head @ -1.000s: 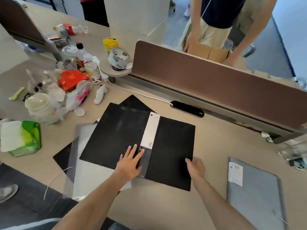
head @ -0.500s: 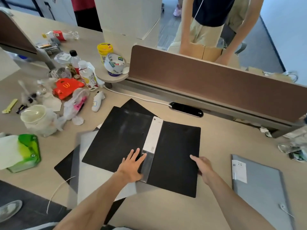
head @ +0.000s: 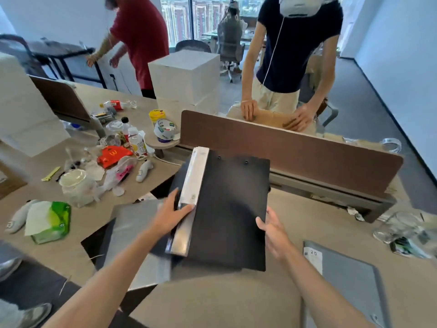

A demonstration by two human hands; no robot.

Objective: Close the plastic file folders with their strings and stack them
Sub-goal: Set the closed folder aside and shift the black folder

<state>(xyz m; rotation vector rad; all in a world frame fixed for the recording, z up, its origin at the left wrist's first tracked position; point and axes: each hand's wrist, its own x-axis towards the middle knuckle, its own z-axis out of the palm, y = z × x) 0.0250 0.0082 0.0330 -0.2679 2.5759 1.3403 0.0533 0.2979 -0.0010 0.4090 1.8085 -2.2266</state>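
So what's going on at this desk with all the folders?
A person is gathering up a black folder with both hands. The left hand grips it at the white spine, and the right hand holds its right edge. It is lifted off the desk, not yet tied. More folders lie beneath it, and a grey folder lies closed to the right.

The black folder [head: 231,209], which lay open and flat on the desk [head: 295,214] a second ago, is now folded shut and lifted. The left hand [head: 170,216] has moved to grip its white spine [head: 195,176], and the right hand [head: 274,230] now holds its right edge.
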